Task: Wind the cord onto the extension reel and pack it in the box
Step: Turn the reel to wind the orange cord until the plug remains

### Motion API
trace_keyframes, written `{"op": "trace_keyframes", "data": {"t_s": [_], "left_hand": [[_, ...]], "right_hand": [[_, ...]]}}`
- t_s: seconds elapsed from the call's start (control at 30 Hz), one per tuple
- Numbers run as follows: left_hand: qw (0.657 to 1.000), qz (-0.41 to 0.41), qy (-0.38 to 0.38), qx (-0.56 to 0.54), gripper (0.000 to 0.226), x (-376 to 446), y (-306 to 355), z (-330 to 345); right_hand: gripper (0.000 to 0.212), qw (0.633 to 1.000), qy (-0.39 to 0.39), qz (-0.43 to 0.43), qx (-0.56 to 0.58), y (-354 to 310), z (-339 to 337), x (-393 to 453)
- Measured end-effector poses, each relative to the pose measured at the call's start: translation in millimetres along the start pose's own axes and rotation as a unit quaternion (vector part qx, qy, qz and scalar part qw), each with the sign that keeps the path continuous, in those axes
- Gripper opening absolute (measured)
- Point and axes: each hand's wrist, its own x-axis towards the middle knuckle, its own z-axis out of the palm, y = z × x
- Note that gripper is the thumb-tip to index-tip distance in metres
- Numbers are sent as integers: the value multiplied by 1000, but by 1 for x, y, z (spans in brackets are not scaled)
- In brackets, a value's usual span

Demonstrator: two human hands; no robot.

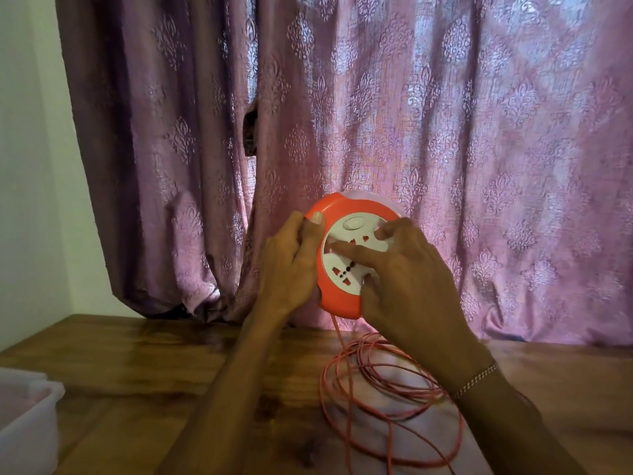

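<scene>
an orange extension reel point(342, 255) is held upright above the wooden table point(137, 354), gripped at its left rim by the left hand point(291, 265). the right hand point(407, 282) is spread on the white socket face, fingers pressing. the cord point(376, 395) lies in loose loops below; turning is best kept steady so the cord feeds untangled.

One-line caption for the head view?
Left hand holds round orange extension reel; right hand on its white face; orange cord loose.
</scene>
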Motion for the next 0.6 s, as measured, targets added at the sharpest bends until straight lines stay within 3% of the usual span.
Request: {"op": "trace_keyframes", "data": {"t_s": [0.17,0.4,0.6], "left_hand": [[1000,3,9,8,46,0,-1,2],[1000,-10,1,3,53,-3,-5,4],[999,-19,26,-19,53,-3,-3,5]], "right_hand": [[63,997,20,76,-25,1,7,-1],[68,990,75,116,-23,3,0,3],[21,991,133,-7,23,15,-10,6]]}}
